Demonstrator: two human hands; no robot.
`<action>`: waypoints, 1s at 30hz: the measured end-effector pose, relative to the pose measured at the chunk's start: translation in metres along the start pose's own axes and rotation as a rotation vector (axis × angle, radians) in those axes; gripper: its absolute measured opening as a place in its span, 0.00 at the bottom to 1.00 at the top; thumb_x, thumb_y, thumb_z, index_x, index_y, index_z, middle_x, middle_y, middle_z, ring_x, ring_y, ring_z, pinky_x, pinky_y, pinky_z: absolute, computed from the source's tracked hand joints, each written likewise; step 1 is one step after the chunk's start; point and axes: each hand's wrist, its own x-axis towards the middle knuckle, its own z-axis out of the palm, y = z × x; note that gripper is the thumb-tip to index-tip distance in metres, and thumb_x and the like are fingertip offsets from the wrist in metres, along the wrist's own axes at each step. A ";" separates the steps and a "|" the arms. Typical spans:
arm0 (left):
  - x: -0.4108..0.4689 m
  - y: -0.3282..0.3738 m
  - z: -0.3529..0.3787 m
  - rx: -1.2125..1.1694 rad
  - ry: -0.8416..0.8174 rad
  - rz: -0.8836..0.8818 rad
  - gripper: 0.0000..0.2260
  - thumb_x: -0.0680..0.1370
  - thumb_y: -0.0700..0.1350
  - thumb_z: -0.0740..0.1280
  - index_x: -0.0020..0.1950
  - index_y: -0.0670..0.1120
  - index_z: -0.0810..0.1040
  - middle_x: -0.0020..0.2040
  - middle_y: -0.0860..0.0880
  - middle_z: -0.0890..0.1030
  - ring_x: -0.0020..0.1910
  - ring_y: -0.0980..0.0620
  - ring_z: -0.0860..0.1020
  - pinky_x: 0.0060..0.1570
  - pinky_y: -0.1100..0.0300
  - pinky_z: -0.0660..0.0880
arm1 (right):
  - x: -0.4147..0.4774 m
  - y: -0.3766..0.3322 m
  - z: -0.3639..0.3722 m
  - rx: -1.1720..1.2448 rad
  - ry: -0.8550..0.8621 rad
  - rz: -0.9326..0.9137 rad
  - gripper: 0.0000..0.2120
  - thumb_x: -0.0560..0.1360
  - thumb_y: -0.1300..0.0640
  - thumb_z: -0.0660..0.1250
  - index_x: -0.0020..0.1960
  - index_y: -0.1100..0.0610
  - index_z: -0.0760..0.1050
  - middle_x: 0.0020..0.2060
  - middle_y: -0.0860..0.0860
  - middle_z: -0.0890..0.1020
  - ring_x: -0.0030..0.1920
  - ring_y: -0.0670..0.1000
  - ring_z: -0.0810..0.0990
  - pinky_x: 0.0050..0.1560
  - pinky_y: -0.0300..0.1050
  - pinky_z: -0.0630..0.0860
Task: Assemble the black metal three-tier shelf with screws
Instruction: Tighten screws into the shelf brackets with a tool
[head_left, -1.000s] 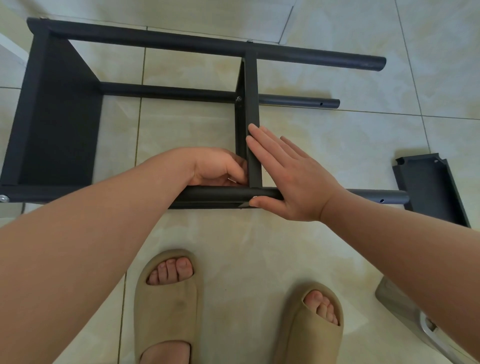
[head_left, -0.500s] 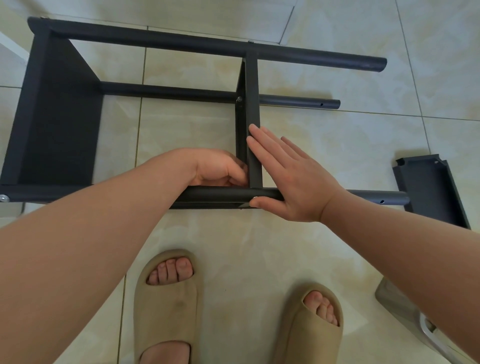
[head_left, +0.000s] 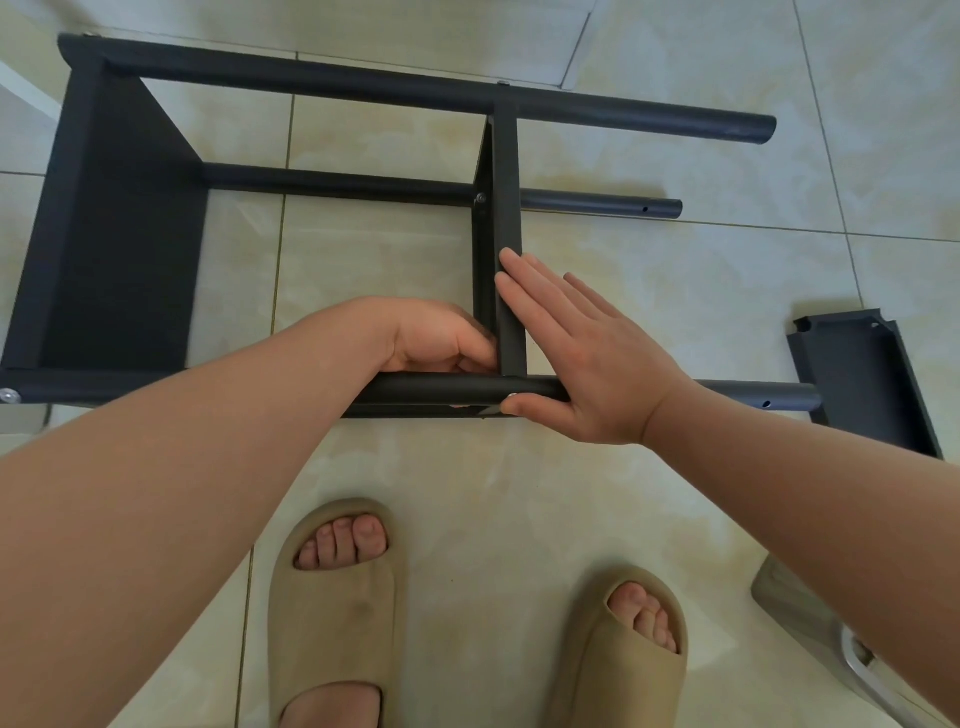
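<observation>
Our right hand (head_left: 582, 364) lies flat, fingers straight, pressing the middle tier (head_left: 506, 208) of the shelf frame (head_left: 119, 234), which lies on the floor (head_left: 701, 270). The tier's long axis runs 12 to 6 o'clock onto the near pole (head_left: 431, 388). Our left hand (head_left: 436, 338) curls at 9 o'clock of that joint; whether it holds anything, we cannot tell.

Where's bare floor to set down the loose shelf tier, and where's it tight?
Free: tile bounded by middle tier, middle post, near post and loose tier; also the strip between near post and sandals. Tight: the joint where left hand and right hand meet the middle tier.
</observation>
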 end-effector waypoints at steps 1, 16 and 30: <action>0.000 0.000 0.000 -0.010 0.002 0.008 0.06 0.75 0.38 0.68 0.49 0.36 0.78 0.40 0.42 0.81 0.42 0.44 0.80 0.49 0.51 0.78 | 0.000 0.000 0.000 0.000 -0.002 0.000 0.46 0.78 0.29 0.53 0.83 0.60 0.48 0.83 0.54 0.47 0.83 0.52 0.44 0.81 0.57 0.53; 0.001 -0.001 0.000 -0.023 -0.011 -0.006 0.09 0.80 0.40 0.63 0.55 0.39 0.82 0.45 0.43 0.82 0.48 0.44 0.79 0.54 0.48 0.76 | 0.000 0.000 -0.001 -0.009 -0.011 0.002 0.46 0.79 0.29 0.53 0.83 0.60 0.47 0.83 0.53 0.46 0.83 0.52 0.43 0.81 0.57 0.53; 0.006 -0.004 -0.003 -0.124 -0.008 0.034 0.09 0.76 0.37 0.65 0.53 0.40 0.82 0.52 0.36 0.82 0.54 0.38 0.79 0.67 0.40 0.72 | 0.000 0.000 0.000 -0.010 -0.020 0.002 0.46 0.79 0.29 0.52 0.83 0.60 0.47 0.83 0.53 0.46 0.83 0.52 0.43 0.81 0.56 0.53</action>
